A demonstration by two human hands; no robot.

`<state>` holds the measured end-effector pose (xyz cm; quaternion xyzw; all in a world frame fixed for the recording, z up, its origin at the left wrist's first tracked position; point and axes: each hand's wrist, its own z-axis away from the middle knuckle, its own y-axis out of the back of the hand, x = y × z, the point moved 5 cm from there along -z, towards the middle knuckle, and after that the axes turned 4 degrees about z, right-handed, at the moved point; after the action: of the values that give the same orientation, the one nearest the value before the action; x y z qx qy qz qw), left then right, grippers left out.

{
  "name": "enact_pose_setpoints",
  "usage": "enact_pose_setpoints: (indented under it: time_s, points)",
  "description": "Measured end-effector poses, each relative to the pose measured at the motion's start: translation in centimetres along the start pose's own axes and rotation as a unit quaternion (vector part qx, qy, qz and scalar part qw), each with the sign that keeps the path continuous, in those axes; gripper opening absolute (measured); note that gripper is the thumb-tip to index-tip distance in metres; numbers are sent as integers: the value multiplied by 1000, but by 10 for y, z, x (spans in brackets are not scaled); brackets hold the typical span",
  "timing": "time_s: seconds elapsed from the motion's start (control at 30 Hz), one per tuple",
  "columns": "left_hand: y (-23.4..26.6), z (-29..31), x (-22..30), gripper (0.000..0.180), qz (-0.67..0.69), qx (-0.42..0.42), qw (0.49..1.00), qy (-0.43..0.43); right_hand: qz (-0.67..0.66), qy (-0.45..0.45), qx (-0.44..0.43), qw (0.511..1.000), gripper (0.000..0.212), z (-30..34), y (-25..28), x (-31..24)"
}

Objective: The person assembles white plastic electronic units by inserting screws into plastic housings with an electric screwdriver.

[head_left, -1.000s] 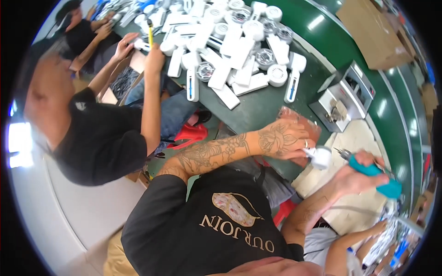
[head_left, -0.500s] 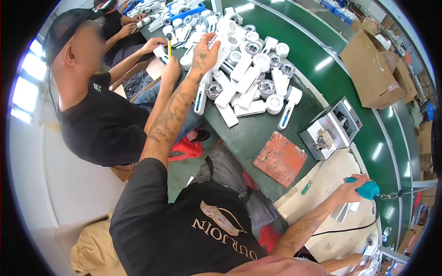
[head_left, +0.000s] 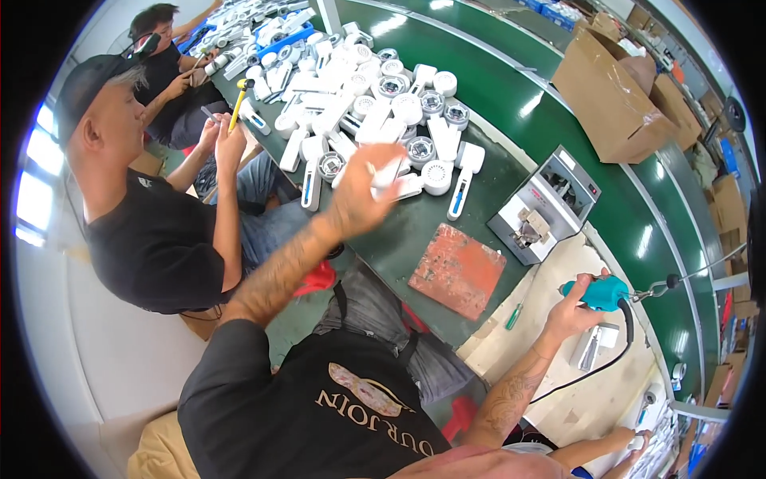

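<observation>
While a seated co-worker (head_left: 155, 231) holds a yellow-handled tool (head_left: 238, 104) at the table's left part, the heap of white handheld units (head_left: 372, 120) covers the table (head_left: 383, 231) between there and its middle, reaching close to the far edge. The person's left hand (head_left: 361, 195) is over the heap's near side. Fingers and thumb stand apart, blurred, with white showing between them; whether a unit is pinched or merely lies behind cannot be told.

Principal relation: to the right of this hand, at the heap's right end, lies a single white unit (head_left: 459, 191), round head toward the far edge, handle toward the near one, its long axis running across the table. The left hand is nearer to it than the right.

Farther right, a red slab (head_left: 459, 271) lies by the near edge, and a grey machine (head_left: 536, 206) stands by the far edge. A green screwdriver (head_left: 515, 316) lies on the cream sheet (head_left: 499, 343). The right hand (head_left: 573, 311) is wrapped round a teal power driver (head_left: 606, 293), whose black cable (head_left: 628, 327) leaves its right end.
</observation>
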<state>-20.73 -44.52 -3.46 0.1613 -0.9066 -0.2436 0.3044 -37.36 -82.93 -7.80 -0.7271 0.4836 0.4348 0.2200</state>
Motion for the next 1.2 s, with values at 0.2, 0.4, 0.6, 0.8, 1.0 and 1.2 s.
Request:
enact_pose_setpoints:
  time_s: [0.2, 0.4, 0.6, 0.8, 1.0, 1.2]
  points:
    - [-51, 92, 32, 54, 38, -109, 993, -7, -50, -4, -68, 996, 50, 6, -8, -11]
    - [-54, 106, 27, 51, 46, -89, 995, 7, -64, -6, -187, 980, 55, 17, -22, -18]
    - [-58, 114, 25, 44, 20, -69, 997, 7, -71, -19, -283, 956, 74, 24, -27, -26]
    - [-54, 110, 29, 40, -7, -53, 999, -3, -44, -14, -318, 947, 80, 32, -34, -38]
    - [-55, 111, 27, 37, -9, -33, 999, -4, -47, 38, -339, 939, 88, 31, -29, -36]
    - [-52, 115, 32, 36, -19, -37, 999, -3, -89, 69, -293, 949, 112, 32, -22, -42]
